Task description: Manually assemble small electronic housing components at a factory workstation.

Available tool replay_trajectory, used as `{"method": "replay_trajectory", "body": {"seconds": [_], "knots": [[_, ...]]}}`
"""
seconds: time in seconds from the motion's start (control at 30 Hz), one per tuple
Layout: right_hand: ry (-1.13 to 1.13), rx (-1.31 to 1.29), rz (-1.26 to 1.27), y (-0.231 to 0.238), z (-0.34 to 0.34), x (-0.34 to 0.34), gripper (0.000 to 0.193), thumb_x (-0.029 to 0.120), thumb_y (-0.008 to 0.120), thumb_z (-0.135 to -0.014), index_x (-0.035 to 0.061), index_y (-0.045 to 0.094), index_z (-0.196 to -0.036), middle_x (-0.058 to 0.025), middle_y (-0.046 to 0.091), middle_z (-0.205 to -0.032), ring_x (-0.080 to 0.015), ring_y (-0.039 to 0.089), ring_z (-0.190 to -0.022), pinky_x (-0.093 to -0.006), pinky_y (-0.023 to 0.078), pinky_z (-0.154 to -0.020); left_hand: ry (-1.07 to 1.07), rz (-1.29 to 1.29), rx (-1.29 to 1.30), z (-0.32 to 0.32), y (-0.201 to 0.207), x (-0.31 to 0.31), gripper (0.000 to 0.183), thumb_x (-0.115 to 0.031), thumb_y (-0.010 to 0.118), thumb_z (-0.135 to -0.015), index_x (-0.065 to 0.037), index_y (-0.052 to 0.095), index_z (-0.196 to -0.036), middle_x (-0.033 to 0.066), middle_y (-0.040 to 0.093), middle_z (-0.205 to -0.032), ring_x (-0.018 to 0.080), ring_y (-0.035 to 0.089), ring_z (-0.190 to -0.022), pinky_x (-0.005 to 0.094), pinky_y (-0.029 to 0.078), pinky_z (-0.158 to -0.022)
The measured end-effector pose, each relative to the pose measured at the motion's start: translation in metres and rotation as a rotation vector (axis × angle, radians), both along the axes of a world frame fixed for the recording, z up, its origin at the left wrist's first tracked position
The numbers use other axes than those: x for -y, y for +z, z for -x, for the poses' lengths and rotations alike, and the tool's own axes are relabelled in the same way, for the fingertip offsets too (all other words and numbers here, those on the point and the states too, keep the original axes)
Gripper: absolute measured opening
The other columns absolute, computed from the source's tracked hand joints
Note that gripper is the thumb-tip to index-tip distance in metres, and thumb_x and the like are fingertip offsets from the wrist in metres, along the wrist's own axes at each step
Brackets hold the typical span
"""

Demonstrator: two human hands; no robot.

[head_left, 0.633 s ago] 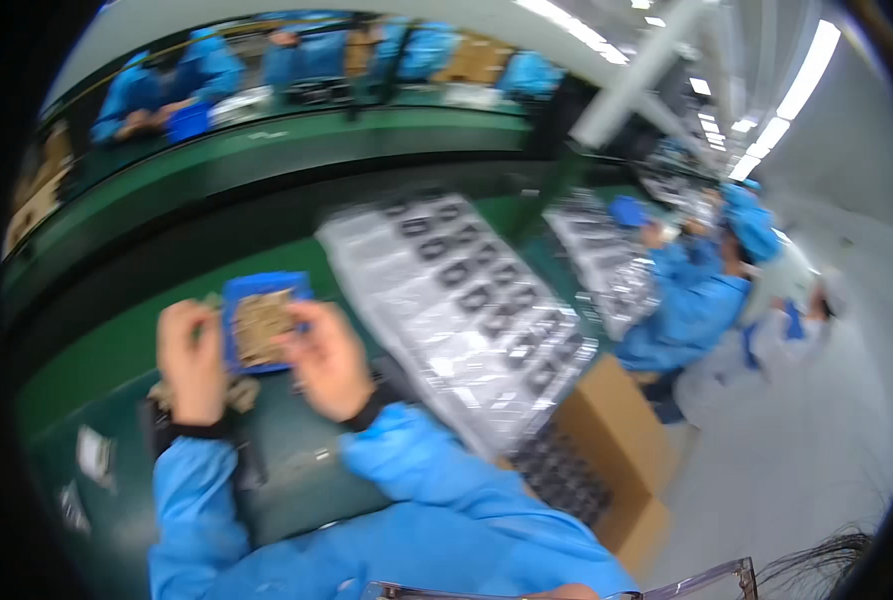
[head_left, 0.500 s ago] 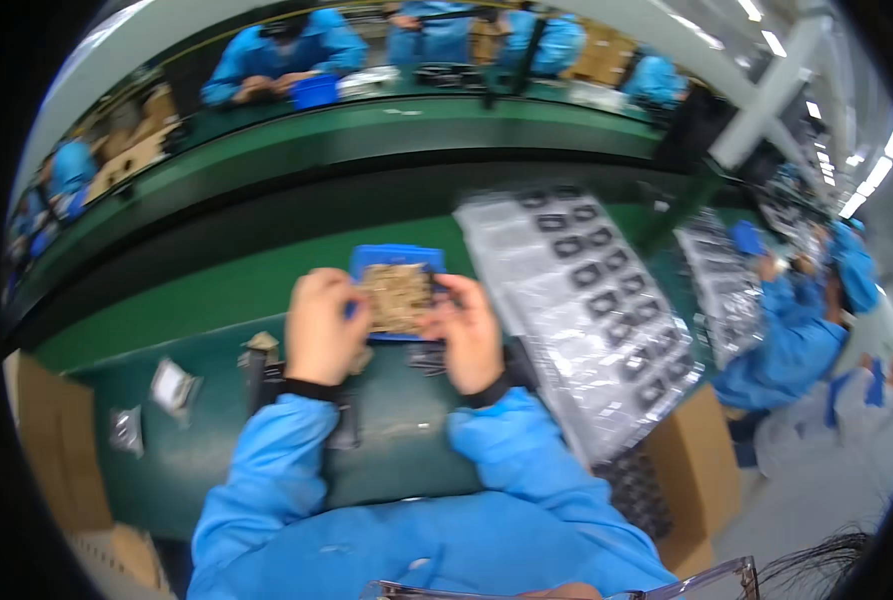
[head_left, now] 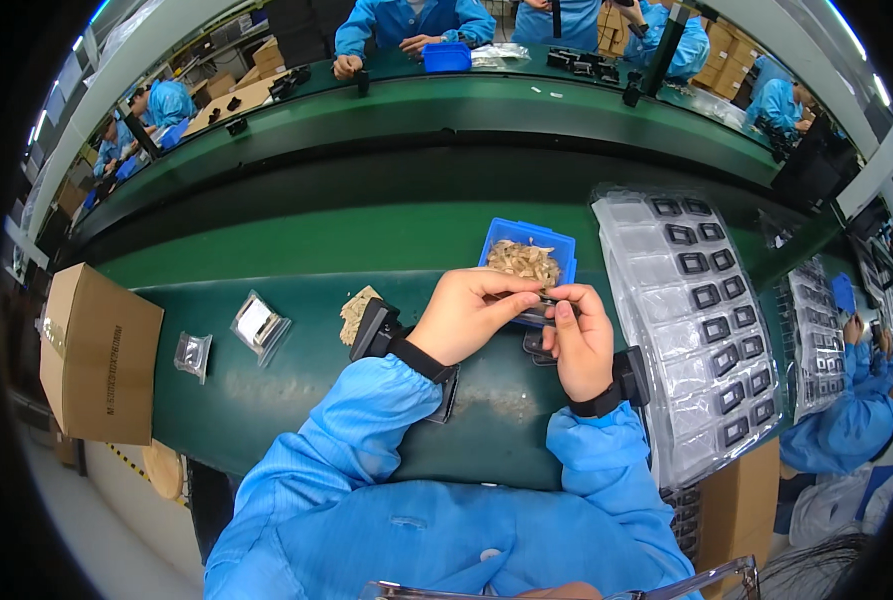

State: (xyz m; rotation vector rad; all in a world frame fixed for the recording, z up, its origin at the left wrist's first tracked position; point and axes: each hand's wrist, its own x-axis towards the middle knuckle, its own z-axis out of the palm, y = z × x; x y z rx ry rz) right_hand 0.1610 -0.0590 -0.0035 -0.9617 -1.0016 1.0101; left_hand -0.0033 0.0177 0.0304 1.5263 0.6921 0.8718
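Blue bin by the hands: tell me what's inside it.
The blue bin holds a heap of small tan parts, piled loosely. Its near edge is covered by the left hand and right hand, so what lies there, and under the heap, cannot be seen.

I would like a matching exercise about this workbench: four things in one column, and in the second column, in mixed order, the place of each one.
Things:
1. blue bin
2. clear tray of black parts
3. cardboard box
4. small clear bags

Places:
a. at the left end of the green bench
b. right of the right hand
c. just beyond the left hand and the right hand
d. on the bench, left of the left hand

Pairs: 1-c, 2-b, 3-a, 4-d
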Motion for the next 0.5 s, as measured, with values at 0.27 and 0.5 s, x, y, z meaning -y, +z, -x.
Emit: {"method": "replay_trajectory", "body": {"seconds": [0.27,0.5], "knots": [[-0.048,0.065,-0.062,0.0009,0.0004,-0.0002,0.014,0.006,0.056,-0.102,0.0017,0.058,-0.115,-0.0023,0.061,-0.086,-0.0042,0.055,-0.064,-0.0184,0.043,-0.055,0.116,-0.671,-0.184,0.0020,-0.0048,-0.0025,0.025,-0.004,0.077,-0.083,-0.006,0.076,-0.108,0.0098,0.075,-0.092,0.0229,0.072,-0.087,0.0312,0.057,-0.076],[-0.044,0.024,-0.086,0.0008,-0.0004,0.0046,0.017,0.005,0.057,-0.101,0.0003,0.061,-0.117,-0.0064,0.065,-0.091,-0.0063,0.059,-0.063,-0.0177,0.044,-0.052,0.140,-0.951,-0.163,0.0032,-0.0057,-0.0037,0.032,-0.003,0.075,-0.082,-0.009,0.074,-0.113,0.0089,0.074,-0.090,0.0264,0.072,-0.082,0.0343,0.056,-0.072]]}}
